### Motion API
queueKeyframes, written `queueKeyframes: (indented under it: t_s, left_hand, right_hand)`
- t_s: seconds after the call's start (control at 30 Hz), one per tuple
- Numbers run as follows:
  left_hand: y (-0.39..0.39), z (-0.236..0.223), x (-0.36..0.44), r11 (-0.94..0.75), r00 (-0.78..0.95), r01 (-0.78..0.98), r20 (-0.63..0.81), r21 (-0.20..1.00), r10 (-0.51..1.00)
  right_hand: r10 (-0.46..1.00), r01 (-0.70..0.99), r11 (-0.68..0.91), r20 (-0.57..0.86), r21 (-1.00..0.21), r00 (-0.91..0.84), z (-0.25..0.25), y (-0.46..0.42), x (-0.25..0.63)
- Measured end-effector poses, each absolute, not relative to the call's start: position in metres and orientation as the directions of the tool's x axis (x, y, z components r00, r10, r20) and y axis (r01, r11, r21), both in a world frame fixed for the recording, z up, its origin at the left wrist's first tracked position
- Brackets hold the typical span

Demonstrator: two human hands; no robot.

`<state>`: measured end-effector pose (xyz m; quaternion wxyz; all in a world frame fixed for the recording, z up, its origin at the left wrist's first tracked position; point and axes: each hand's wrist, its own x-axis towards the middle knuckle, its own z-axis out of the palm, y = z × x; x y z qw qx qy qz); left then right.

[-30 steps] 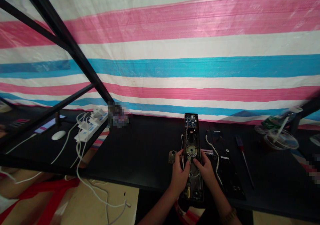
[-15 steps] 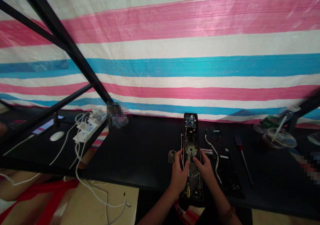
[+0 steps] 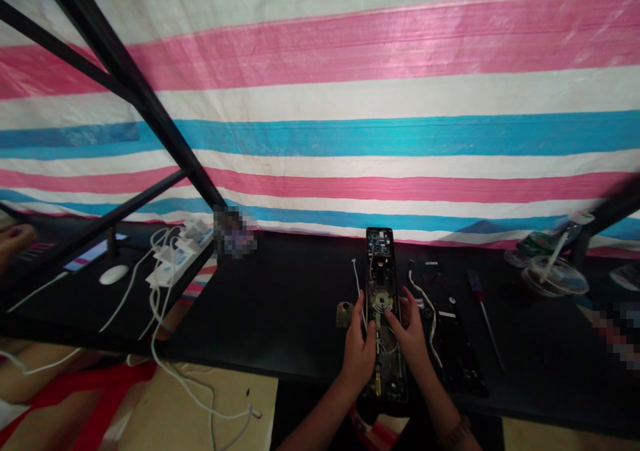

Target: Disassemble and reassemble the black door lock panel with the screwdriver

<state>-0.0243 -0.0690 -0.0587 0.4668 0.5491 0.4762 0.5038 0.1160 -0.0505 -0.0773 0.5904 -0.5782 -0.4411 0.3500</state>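
Observation:
Between my hands is a long black housing, like an opened electronic door lock (image 3: 389, 364). A blue circuit board (image 3: 379, 243) fills its far end, a round metal part sits mid-length, and a brass-coloured rod lies near the end closest to me. My left hand (image 3: 359, 347) grips the left edge, with its thumb over the inside. On the right edge is my right hand (image 3: 411, 331), its thumb pressing near the round part and its fingers curled at the outer side. A white cable (image 3: 356, 277) runs along the left of the housing. By my left fingers lies a small metal plate (image 3: 344, 314).
Right of the housing lie a white cable (image 3: 433, 324), a dark flat panel (image 3: 459, 357), small parts and a screwdriver (image 3: 484, 317). Farther right stands a plastic cup with a straw (image 3: 553, 277). At left are a power strip (image 3: 175, 261), a mouse (image 3: 114, 274) and another person's hand (image 3: 17, 239).
The white cable left of the housing now leans out to the left. My right fingers have shifted slightly at the edge. Another person's hand has come farther into view at far left.

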Motion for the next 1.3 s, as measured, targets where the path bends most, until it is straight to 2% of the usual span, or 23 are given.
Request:
queueKeyframes:
  t_s: [0.1, 0.2, 0.27, 0.33, 0.47, 0.63, 0.77, 1.0, 1.3]
  left_hand:
    - [-0.072, -0.059, -0.026, -0.155, 0.121, 0.087, 0.144, 0.984, 0.982]
    - [-0.075, -0.063, -0.027, -0.192, 0.205, 0.167, 0.156, 0.967, 0.966]
    - [-0.076, -0.067, -0.027, -0.203, 0.225, 0.214, 0.154, 0.956, 0.962]
    - [-0.076, -0.069, -0.027, -0.206, 0.228, 0.238, 0.151, 0.949, 0.962]
    - [-0.075, -0.068, -0.026, -0.212, 0.242, 0.261, 0.149, 0.942, 0.959]
    - [-0.076, -0.063, -0.025, -0.216, 0.230, 0.230, 0.163, 0.949, 0.959]
    - [-0.075, -0.063, -0.022, -0.172, 0.100, 0.193, 0.156, 0.966, 0.983]
    - [-0.072, -0.061, -0.024, -0.128, 0.114, 0.154, 0.111, 0.980, 0.987]
    - [-0.069, -0.060, -0.023, -0.113, 0.097, 0.147, 0.100, 0.983, 0.990]
  right_hand:
    - [0.849, 0.387, 0.170, 0.334, -0.906, 0.410, -0.047, -0.044, 0.116]
    - [0.811, 0.681, 0.309, 0.558, -0.665, 0.177, -0.018, -0.024, 0.118]
    - [0.797, 0.735, 0.412, 0.603, -0.539, -0.004, -0.007, -0.003, 0.117]
    - [0.784, 0.736, 0.491, 0.604, -0.466, -0.140, -0.002, 0.020, 0.117]
    - [0.752, 0.742, 0.550, 0.613, -0.383, -0.242, 0.001, 0.057, 0.120]
    - [0.746, 0.735, 0.564, 0.613, -0.375, -0.260, 0.013, 0.073, 0.131]
    - [0.790, 0.716, 0.532, 0.569, -0.452, -0.228, 0.021, 0.073, 0.134]
    - [0.872, 0.729, 0.422, 0.460, -0.539, -0.165, 0.023, 0.076, 0.134]
    - [0.880, 0.774, 0.425, 0.413, -0.469, -0.233, 0.026, 0.085, 0.133]
